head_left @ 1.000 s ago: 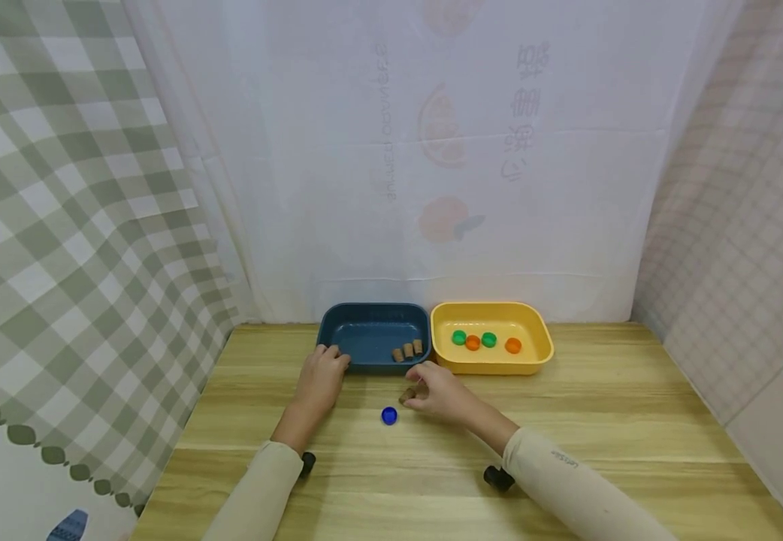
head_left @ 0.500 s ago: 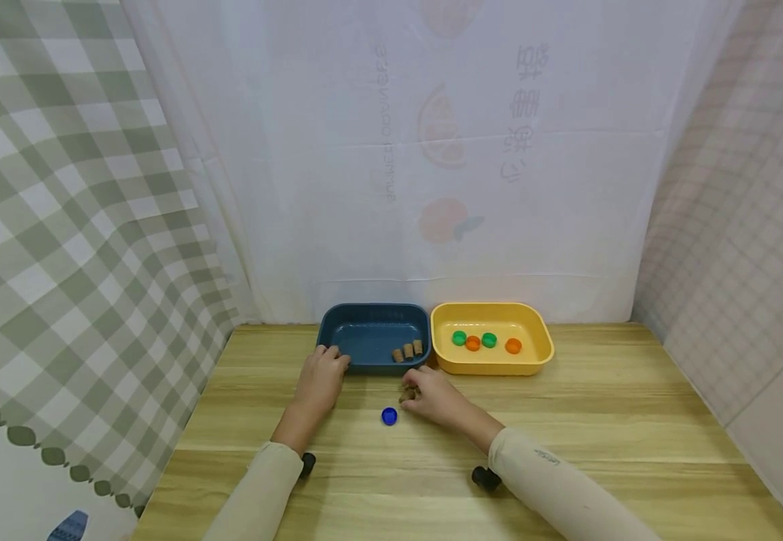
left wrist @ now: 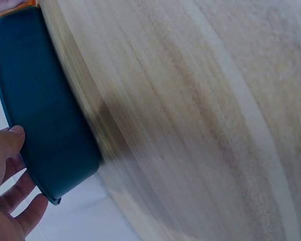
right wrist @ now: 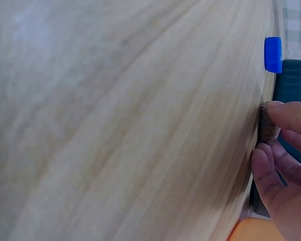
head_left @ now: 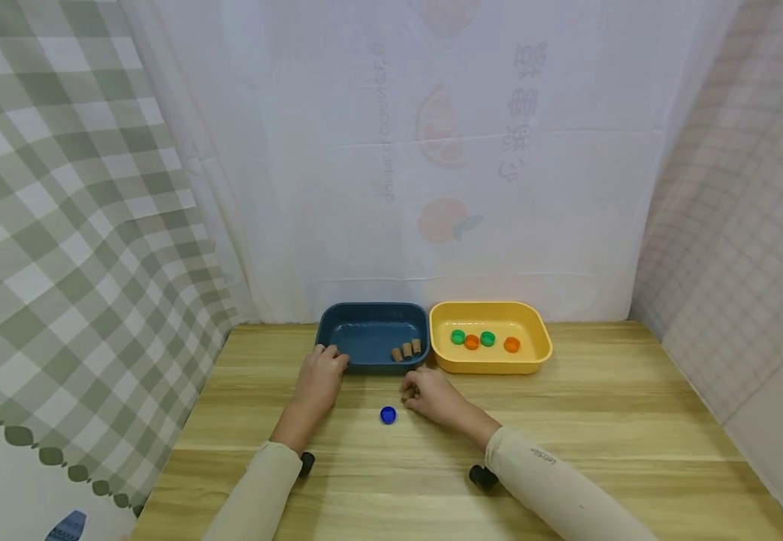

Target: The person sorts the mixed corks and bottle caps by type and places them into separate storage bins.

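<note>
My left hand (head_left: pixel 319 376) grips the near-left rim of a dark blue tray (head_left: pixel 371 369); in the left wrist view its thumb (left wrist: pixel 16 138) presses against the tray wall (left wrist: pixel 45 95). Three corks (head_left: pixel 407 350) stand inside the tray at its right end. Just in front of the tray, my right hand (head_left: pixel 435 394) is low over the table. The right wrist view shows its thumb and fingers around another cork (right wrist: pixel 269 124), which is mostly hidden in the head view. A blue bottle cap (head_left: pixel 388 415) lies on the table to the left of the right hand.
A yellow tray (head_left: pixel 493 368) stands against the blue one on its right, with green caps (head_left: pixel 488 339) and orange caps (head_left: pixel 512 345) inside. The wooden table (head_left: pixel 391 481) ends at a white cloth (head_left: pixel 297 225) behind the trays. Checked cloth (head_left: pixel 80 195) hangs at the left.
My right hand has shifted slightly to the left and its fingers have drawn in around the cork. The left hand stays at the blue tray's corner.
</note>
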A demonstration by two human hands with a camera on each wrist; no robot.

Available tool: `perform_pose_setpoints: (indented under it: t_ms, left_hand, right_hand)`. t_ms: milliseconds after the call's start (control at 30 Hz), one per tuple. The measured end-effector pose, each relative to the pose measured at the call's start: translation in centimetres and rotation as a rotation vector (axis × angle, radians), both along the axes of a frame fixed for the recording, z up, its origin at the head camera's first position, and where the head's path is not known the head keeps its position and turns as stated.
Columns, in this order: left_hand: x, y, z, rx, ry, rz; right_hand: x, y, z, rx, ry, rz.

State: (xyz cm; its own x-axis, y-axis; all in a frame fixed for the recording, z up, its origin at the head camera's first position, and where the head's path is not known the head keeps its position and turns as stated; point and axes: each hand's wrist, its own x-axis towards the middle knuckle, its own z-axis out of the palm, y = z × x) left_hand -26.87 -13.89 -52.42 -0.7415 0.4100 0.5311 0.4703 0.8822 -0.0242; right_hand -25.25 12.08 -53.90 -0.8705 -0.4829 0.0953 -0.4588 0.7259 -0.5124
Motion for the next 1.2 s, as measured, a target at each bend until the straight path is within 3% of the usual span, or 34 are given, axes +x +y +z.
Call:
perform_pose_setpoints:
  t_ms: [467,667,933,1200]
  left_hand:
    - [-0.1,0.0,0.2,-0.020,-0.012,0.012]
    - [-0.2,0.0,0.1,-0.026,-0.004,0.010]
    - [-0.2,0.0,-0.2,-0.025,-0.019,0.008]
    - [-0.2,0.0,-0.1,-0.006,-0.006,0.007]
  right_hand:
    - [0.1,-0.3,0.1,0.030,0.091,0.013]
    - [0.1,-0.2,0.0,-0.005,0.061,0.023]
    - [0.0,0.4,-0.3,-0.056,-0.041,0.022]
    - [0.2,0.8,0.1,-0.072,-0.047,0.022]
